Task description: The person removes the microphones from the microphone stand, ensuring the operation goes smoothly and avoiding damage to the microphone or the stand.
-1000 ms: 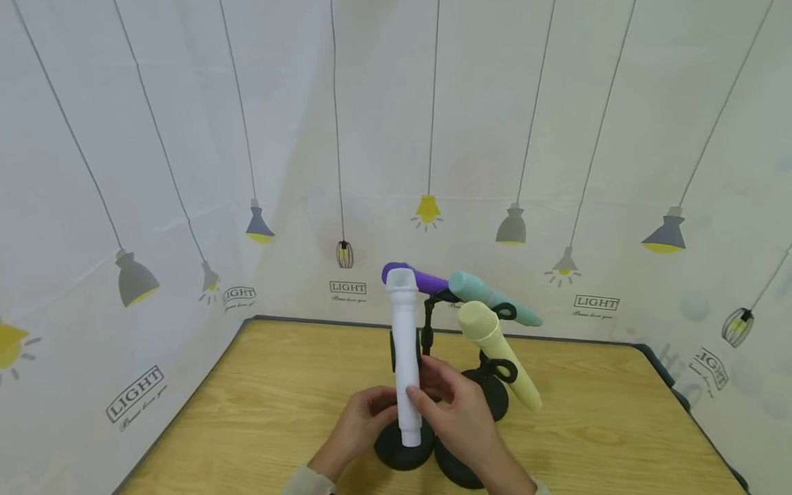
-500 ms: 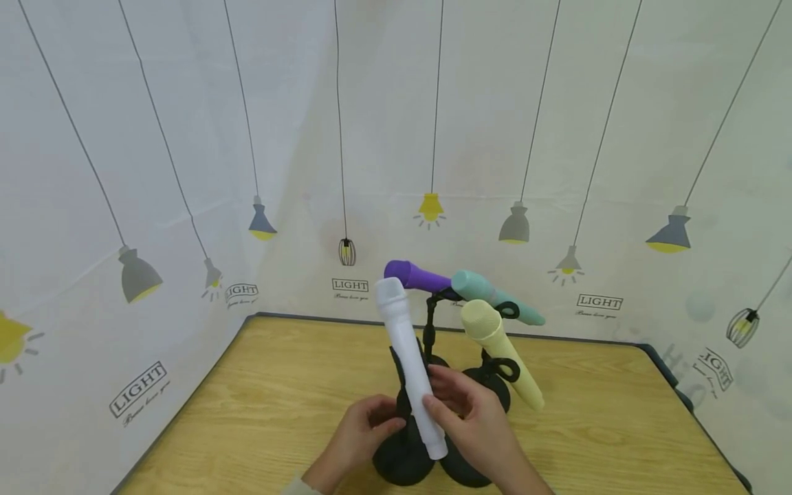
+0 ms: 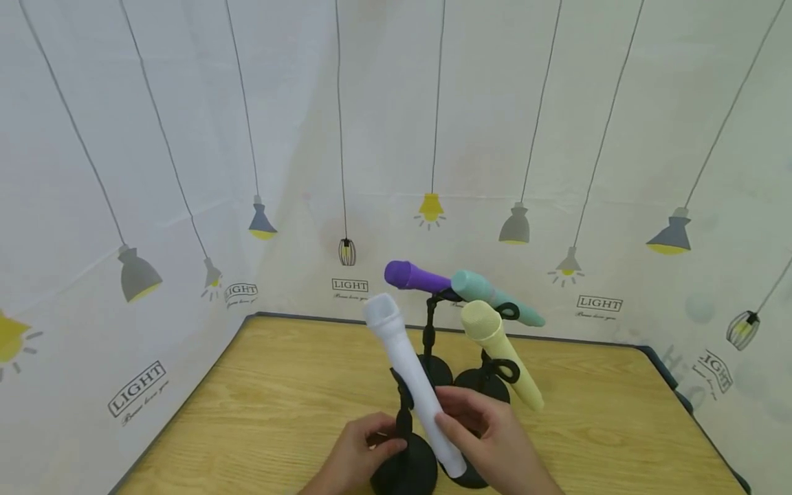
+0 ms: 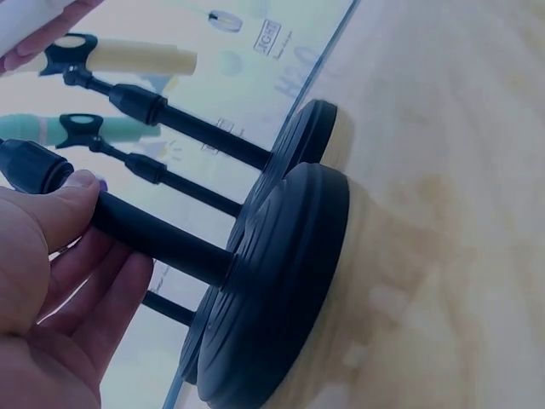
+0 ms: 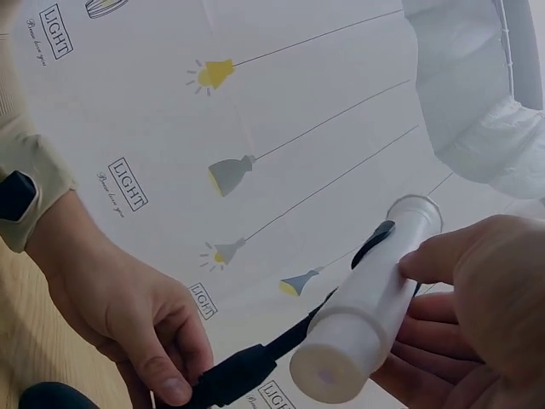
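A white microphone leans up to the left in the head view, its body against the clip of a black desk stand. My right hand grips its lower body, thumb on the near side and fingers behind. With thumb and fingers, my left hand holds the upright pole of that stand, above its round base. In the right wrist view the microphone's tail end faces the camera, and the clip shows along its side.
Behind stand a purple microphone, a teal microphone and a yellow microphone, each on a black stand. Their round bases crowd close to the held stand on the wooden table. A lamp-printed backdrop encloses the table.
The white microphone has gone from nearly upright to a leftward tilt, its tail swinging right and its head dropping. Both hands are lower in view, and the held stand has come nearer.
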`<move>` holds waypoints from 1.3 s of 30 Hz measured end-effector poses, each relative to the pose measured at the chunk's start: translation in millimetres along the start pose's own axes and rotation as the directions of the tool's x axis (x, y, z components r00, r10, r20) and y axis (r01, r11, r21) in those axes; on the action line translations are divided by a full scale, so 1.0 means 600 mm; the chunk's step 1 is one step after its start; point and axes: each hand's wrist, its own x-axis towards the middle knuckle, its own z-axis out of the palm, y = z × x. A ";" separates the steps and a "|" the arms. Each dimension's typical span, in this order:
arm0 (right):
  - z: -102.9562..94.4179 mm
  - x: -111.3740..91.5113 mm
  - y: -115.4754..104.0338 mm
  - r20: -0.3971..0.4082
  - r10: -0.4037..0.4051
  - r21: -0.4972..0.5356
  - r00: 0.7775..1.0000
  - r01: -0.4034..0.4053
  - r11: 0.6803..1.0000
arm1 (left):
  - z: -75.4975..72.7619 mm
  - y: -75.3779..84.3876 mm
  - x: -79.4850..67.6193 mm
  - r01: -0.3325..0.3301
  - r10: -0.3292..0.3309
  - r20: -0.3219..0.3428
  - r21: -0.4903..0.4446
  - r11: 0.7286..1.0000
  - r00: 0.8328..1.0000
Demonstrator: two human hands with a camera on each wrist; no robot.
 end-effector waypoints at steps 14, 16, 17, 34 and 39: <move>-0.012 -0.021 -0.031 -0.047 -0.135 -0.158 0.990 0.126 0.979 | 0.031 0.008 -0.027 -0.045 0.057 0.087 -0.129 0.991 0.995; -0.012 -0.021 -0.038 -0.048 -0.180 -0.207 0.982 0.166 0.964 | 0.035 0.010 -0.028 -0.027 0.041 0.093 -0.142 0.989 0.995; -0.011 -0.021 -0.042 -0.055 -0.202 -0.234 0.978 0.184 0.955 | 0.037 0.011 -0.029 -0.015 0.029 0.094 -0.146 0.989 0.995; 0.015 -0.004 -0.103 -0.108 -0.305 -0.381 0.946 0.244 0.892 | 0.061 0.023 -0.038 0.048 -0.032 0.097 -0.168 0.985 0.995; 0.013 -0.005 -0.108 -0.094 -0.307 -0.342 0.947 0.259 0.903 | 0.061 0.022 -0.040 0.065 -0.038 0.140 -0.195 0.979 0.989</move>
